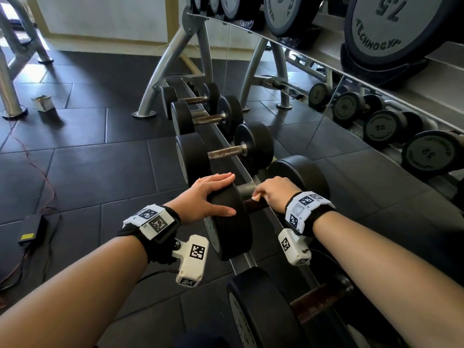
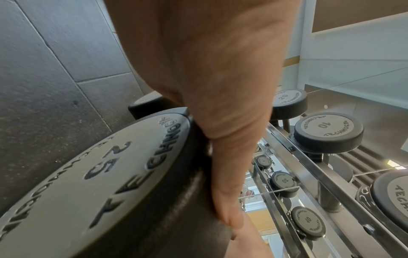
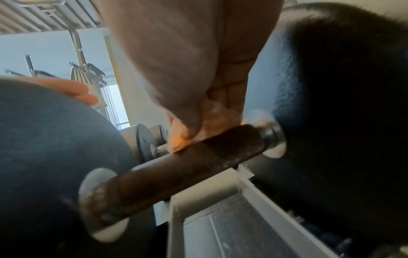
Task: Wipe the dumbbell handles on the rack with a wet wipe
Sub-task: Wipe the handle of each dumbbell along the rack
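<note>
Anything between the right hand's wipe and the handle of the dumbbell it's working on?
Nothing visible. The right hand pinches the wet wipe directly onto the handle, near its far end. The left hand rests flat on the near weight head, clear of the handle.

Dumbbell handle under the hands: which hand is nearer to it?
Right. The right hand presses a wipe onto the handle; the left hand rests flat on the dumbbell's near weight head, off the handle.
</note>
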`<state>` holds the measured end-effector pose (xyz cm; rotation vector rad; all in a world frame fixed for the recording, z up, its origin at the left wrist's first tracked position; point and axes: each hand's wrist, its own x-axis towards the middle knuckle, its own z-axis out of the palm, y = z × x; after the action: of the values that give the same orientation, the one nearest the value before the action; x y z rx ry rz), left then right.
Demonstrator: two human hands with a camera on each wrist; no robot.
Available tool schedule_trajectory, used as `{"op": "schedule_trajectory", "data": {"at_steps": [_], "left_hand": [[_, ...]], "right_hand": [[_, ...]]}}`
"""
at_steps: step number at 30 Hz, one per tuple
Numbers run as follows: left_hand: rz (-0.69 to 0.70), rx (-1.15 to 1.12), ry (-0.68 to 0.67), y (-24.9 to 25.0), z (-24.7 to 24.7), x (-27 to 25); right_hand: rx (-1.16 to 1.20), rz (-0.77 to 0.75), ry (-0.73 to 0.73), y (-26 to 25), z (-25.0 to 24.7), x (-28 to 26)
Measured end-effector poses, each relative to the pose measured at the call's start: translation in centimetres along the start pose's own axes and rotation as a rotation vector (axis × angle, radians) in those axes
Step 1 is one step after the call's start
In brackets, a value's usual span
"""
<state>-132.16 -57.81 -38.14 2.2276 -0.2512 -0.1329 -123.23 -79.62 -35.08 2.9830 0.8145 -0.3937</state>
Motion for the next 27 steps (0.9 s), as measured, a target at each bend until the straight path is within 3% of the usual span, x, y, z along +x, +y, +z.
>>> {"op": "schedule_trajectory", "data": {"at_steps": [4, 10, 17, 23, 27], "left_hand": [[0.007, -0.008, -0.001, -0.4, 0.0, 0.3], [0.005, -0.028, -0.013, -0.4, -0.1, 0.3], [0.018, -0.036, -0.017, -0.5, -0.1, 0.4], [0.022, -0.002, 0.012, -0.8, 0.0, 0.1], [0.032, -0.006, 0.011, -0.7, -0.3, -0.1]], "right_hand": [[0.126, -0.111, 0.005, -0.5, 0.5, -0.4], [0.033, 0.114, -0.023, 0.5, -0.3, -1.1], [0.221, -0.088, 0.01, 0.0, 0.7, -1.3], [0.105, 0.044, 0.037, 0.7, 0.3, -1.2], [0.161, 0.036, 0.066, 0.2, 0.8, -1.2]]}}
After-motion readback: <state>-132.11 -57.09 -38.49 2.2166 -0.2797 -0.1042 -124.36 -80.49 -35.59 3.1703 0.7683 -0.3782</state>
